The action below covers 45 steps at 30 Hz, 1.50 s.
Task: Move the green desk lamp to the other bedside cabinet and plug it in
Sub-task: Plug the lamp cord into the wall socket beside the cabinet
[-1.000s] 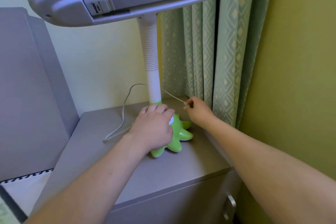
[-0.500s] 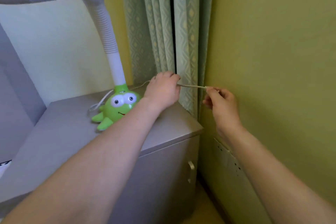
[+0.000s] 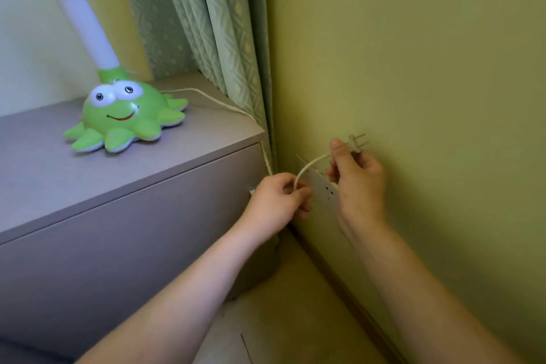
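Note:
The green desk lamp [image 3: 124, 117], with an octopus-shaped base and a white neck, stands on the grey bedside cabinet [image 3: 118, 183]. Its white cord [image 3: 224, 105] runs off the cabinet's right edge and down. My left hand [image 3: 280, 198] pinches the cord low beside the cabinet's corner. My right hand [image 3: 359, 183] holds the plug [image 3: 356, 142], prongs pointing right and up, in front of the yellow-green wall. A white wall socket plate [image 3: 323, 189] sits on the wall between and behind my hands, partly hidden.
Green patterned curtains [image 3: 218, 38] hang behind the cabinet, reaching its back right corner. The yellow-green wall [image 3: 413, 68] fills the right side, with a skirting board [image 3: 354, 304] along the floor. A narrow strip of floor [image 3: 280, 319] lies between cabinet and wall.
Both hands dropped from cabinet-top height to beside the socket. The cord now hangs over the cabinet's edge, and the plug's prongs show above my right hand. The view has swung right and down.

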Motion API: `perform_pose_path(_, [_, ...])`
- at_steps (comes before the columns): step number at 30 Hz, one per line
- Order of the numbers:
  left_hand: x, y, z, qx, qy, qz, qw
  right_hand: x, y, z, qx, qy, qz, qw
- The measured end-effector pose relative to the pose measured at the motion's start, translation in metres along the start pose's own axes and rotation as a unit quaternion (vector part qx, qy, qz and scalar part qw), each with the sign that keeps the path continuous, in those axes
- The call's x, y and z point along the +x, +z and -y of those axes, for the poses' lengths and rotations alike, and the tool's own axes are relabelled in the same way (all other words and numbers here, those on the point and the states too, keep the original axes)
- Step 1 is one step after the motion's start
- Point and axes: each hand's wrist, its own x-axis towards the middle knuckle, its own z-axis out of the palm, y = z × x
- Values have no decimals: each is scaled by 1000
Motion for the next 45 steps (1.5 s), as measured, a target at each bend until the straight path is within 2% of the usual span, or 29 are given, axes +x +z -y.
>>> perform_pose_path(3, [-8, -8, 42, 49, -86, 75, 992, -5, -18, -28, -141, 78, 60, 985])
perform_pose_path(6, [-11, -8, 76, 64, -159, 150, 974, -5, -23, -50, -213, 159, 114, 957])
perform_pose_path(8, [-9, -6, 92, 86, -177, 197, 961, 1, -25, -61, -251, 203, 155, 934])
perform_pose_path(11, [6, -6, 102, 81, -155, 239, 955, 16, -35, -74, -298, 252, 192, 901])
perform_pose_path(15, [26, -6, 101, 43, -98, 203, 973, 33, -49, -80, -308, 289, 175, 889])
perform_pose_path(22, [44, 11, 102, -10, -80, 194, 978, 34, -49, -98, -270, 348, 156, 884])
perform_pose_path(26, [54, 17, 103, -17, -106, 141, 984, 36, -47, -105, -257, 358, 144, 886])
perform_pose_path(32, [60, 21, 100, -158, -154, 123, 968, 44, -48, -107, -259, 363, 144, 883])
perform_pose_path(34, [60, 19, 102, -130, -141, 113, 975, 43, -48, -107, -262, 365, 147, 881])
perform_pose_path(36, [60, 19, 103, -53, -103, 92, 989, 43, -49, -107, -267, 358, 144, 883])
perform_pose_path(38, [61, 23, 103, 1, -69, 55, 996, 41, -53, -105, -312, 333, 141, 879])
perform_pose_path(40, [62, 25, 102, 26, -64, 33, 997, 37, -64, -103, -452, 261, 169, 836])
perform_pose_path(42, [64, 27, 102, 54, -73, 30, 995, 31, -74, -100, -568, 192, 223, 769])
perform_pose_path(45, [68, 32, 101, 66, -79, 10, 995, 26, -81, -95, -643, 149, 275, 699])
